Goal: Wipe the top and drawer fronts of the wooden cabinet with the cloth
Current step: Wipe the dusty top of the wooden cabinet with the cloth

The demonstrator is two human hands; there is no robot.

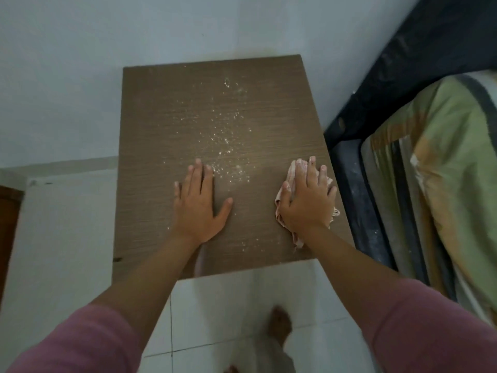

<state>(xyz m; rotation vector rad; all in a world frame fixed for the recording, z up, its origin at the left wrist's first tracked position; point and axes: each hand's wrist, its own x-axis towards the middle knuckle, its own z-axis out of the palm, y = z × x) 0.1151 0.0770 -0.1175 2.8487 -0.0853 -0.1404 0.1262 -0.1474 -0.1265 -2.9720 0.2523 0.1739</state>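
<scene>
The brown wooden cabinet top (166, 125) fills the middle of the head view, seen from above. White powdery specks are scattered down its centre. My left hand (199, 203) lies flat and empty on the top, fingers spread, just left of the specks. My right hand (309, 200) presses a crumpled pinkish-white cloth (291, 173) flat against the top near its right edge. The drawer fronts are hidden below the top's front edge.
A bed with a dark frame (357, 189) and a green-and-orange cover (451, 168) stands close to the cabinet's right side. A pale wall (80, 63) is behind and to the left. White floor tiles (215, 313) and my foot (279, 324) lie below.
</scene>
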